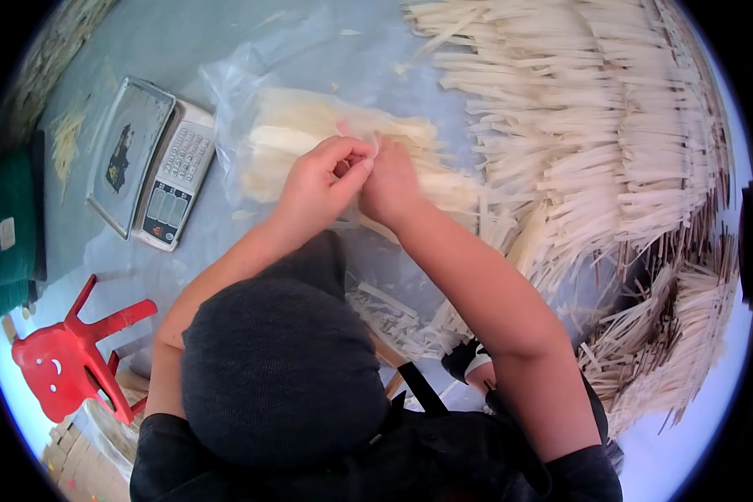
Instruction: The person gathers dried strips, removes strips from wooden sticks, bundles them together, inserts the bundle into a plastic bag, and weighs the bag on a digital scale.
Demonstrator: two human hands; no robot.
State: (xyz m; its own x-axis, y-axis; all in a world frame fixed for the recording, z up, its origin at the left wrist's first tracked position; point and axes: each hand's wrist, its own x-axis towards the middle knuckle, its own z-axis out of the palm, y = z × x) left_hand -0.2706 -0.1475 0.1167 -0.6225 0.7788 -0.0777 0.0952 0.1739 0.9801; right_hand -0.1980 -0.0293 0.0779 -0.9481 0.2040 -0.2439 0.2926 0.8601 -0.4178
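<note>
My left hand (314, 184) is closed, thumb and index finger pinched together over the middle of a clear plastic bag (230, 84). Right against it, my right hand (391, 184) is curled, its fingertips partly hidden by the left hand and the film. A thin translucent fold of the bag shows between the two hands. Under them lies a bundle of pale, flat strips (284, 125), resting on the table, partly covered by the plastic. A small pinkish patch shows by the fingertips; I cannot tell what it is.
A digital scale (176, 167) with a metal pan stands at the left on the grey table (163, 38). Large stacks of pale strips (577, 109) fill the right side. A red plastic stool (67, 360) is at lower left, below green fabric (8, 234). A dark cap (276, 368) blocks the lower middle.
</note>
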